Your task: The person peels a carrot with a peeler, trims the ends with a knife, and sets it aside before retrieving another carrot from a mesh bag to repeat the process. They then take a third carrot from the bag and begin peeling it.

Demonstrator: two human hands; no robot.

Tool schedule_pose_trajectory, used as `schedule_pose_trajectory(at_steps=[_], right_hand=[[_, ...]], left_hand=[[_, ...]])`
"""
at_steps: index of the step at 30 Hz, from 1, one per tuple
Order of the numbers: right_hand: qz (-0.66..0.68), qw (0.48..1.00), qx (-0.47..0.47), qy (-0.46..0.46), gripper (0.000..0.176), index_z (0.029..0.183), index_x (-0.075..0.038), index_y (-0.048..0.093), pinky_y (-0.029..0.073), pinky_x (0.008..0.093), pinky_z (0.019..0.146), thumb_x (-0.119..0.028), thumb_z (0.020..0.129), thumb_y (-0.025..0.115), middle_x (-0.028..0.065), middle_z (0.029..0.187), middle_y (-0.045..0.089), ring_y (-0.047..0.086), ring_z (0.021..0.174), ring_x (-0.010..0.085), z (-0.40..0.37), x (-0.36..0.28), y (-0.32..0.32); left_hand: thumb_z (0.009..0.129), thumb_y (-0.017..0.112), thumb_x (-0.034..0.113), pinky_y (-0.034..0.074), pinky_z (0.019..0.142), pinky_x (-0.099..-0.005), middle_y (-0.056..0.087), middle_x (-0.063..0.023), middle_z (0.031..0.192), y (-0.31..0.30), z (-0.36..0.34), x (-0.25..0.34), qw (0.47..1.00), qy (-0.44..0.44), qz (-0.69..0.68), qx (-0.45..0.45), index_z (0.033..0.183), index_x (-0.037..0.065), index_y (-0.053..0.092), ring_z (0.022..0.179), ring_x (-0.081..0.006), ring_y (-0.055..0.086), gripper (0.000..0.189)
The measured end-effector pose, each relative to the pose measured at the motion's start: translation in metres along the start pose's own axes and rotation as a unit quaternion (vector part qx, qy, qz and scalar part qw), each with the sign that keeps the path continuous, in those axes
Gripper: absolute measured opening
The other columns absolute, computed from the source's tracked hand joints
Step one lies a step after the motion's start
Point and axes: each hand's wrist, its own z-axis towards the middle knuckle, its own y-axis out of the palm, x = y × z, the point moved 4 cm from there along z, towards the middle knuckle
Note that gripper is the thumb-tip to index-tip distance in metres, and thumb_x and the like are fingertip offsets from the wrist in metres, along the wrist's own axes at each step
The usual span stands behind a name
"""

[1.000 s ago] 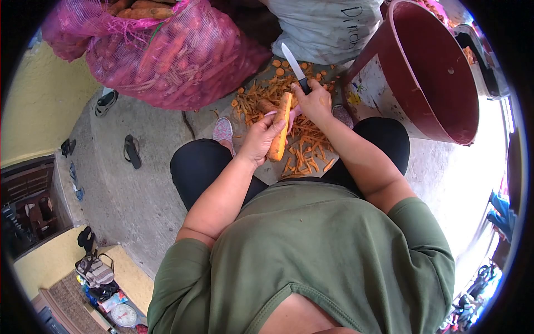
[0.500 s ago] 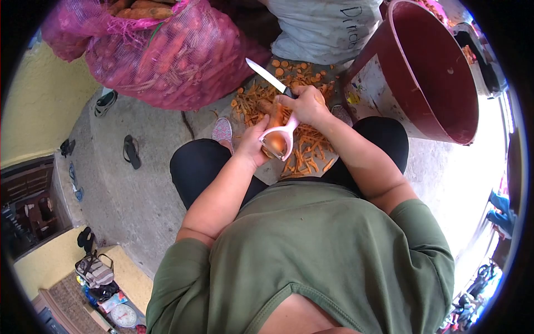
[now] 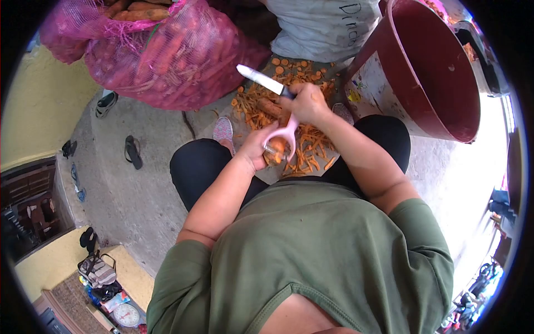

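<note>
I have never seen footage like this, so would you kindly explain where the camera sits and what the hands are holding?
There is no machine here: a camera worn on a person's head looks down at their own two hands. The left hand holds a carrot. The right hand presses a pink peeler against it, with a knife in the same grip. Orange peelings lie on the concrete ground. Beyond stand a pink net sack of carrots, a white sack and a red bucket.
</note>
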Motion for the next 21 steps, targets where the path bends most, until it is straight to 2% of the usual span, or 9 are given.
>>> schedule_pose_trajectory(at_steps=[2,5,7,9,11,12,17,20,21], right_hand=[[0.035,0.993,0.042,0.107,0.034,0.089,-0.008,0.063,0.046,0.0319,0.069,-0.031,0.064,0.064,0.0128,0.076,0.061,0.06,0.073,0.0211,0.024,0.024,-0.017],[0.047,0.97,0.18,0.157,0.037,0.091,-0.007,0.062,0.046,0.032,0.068,-0.032,0.064,0.064,0.0144,0.081,0.062,0.061,0.074,0.0202,0.058,0.074,-0.052],[0.042,0.976,0.184,0.109,0.034,0.086,-0.006,0.062,0.045,0.0331,0.07,-0.032,0.065,0.064,0.0149,0.078,0.062,0.06,0.075,0.0219,0.051,0.057,-0.042],[0.05,0.996,-0.035,0.061,0.033,0.085,-0.005,0.062,0.044,0.0341,0.073,-0.032,0.065,0.063,0.0164,0.076,0.061,0.06,0.076,0.0249,0.017,0.015,-0.02],[-0.016,0.997,-0.024,-0.067,0.028,0.081,-0.007,0.063,0.045,0.0315,0.065,-0.029,0.064,0.064,0.0131,0.067,0.059,0.058,0.063,0.022,-0.004,-0.001,0.003],[-0.005,0.997,0.001,-0.074,0.029,0.081,-0.004,0.061,0.045,0.0321,0.065,-0.028,0.065,0.063,0.0144,0.066,0.059,0.058,0.063,0.0233,-0.005,-0.002,0.003],[0.005,0.975,0.149,0.163,0.035,0.092,-0.007,0.061,0.047,0.0306,0.066,-0.03,0.066,0.062,0.0132,0.075,0.062,0.061,0.069,0.0216,0.051,0.064,-0.059],[0.045,0.986,0.127,0.094,0.038,0.092,-0.004,0.06,0.047,0.0302,0.066,-0.03,0.065,0.063,0.013,0.073,0.061,0.061,0.069,0.0208,0.034,0.039,-0.037],[0.043,0.997,0.014,0.056,0.037,0.089,-0.005,0.061,0.046,0.0307,0.066,-0.031,0.063,0.064,0.0131,0.072,0.061,0.06,0.067,0.0216,0.023,0.025,-0.021]], left_hand=[[0.084,0.042,0.035,0.049,0.051,-0.0353,0.054,-0.0094,0.086,-0.013,0.003,-0.007,0.997,-0.044,0.041,0.039,0.102,0.006,0.047,0.069,-0.0205,0.056,0.034],[0.085,0.041,0.035,0.049,0.052,-0.0363,0.054,-0.0099,0.086,-0.01,-0.004,-0.005,0.996,-0.051,0.02,0.067,0.102,0.006,0.047,0.069,-0.0203,0.056,0.035],[0.085,0.04,0.036,0.049,0.054,-0.0367,0.054,-0.0103,0.085,-0.013,-0.002,-0.006,0.998,-0.054,-0.015,0.031,0.102,0.005,0.047,0.069,-0.0208,0.056,0.036],[0.086,0.039,0.037,0.049,0.056,-0.0369,0.054,-0.0106,0.084,-0.01,0.0,-0.005,0.999,-0.042,-0.027,0.019,0.102,0.004,0.046,0.069,-0.0214,0.056,0.038],[0.086,0.038,0.036,0.049,0.058,-0.0369,0.054,-0.0107,0.083,-0.002,0.001,-0.004,0.999,-0.019,-0.016,0.037,0.103,0.002,0.045,0.07,-0.0223,0.056,0.039],[0.087,0.036,0.035,0.048,0.058,-0.0358,0.054,-0.0109,0.082,-0.005,0.0,-0.005,0.999,-0.02,-0.015,0.034,0.104,0.001,0.044,0.07,-0.0224,0.055,0.038],[0.087,0.037,0.034,0.048,0.057,-0.035,0.053,-0.0109,0.085,-0.01,-0.003,-0.01,0.999,-0.043,-0.01,-0.003,0.104,0.004,0.044,0.071,-0.0204,0.054,0.035],[0.087,0.038,0.032,0.048,0.057,-0.0341,0.053,-0.0108,0.086,-0.014,0.001,-0.007,0.999,-0.037,-0.03,0.006,0.104,0.005,0.045,0.073,-0.02,0.055,0.033],[0.087,0.038,0.031,0.048,0.058,-0.0338,0.053,-0.0108,0.087,-0.014,0.003,-0.006,0.999,-0.023,-0.029,0.008,0.103,0.006,0.046,0.074,-0.0199,0.055,0.032]])
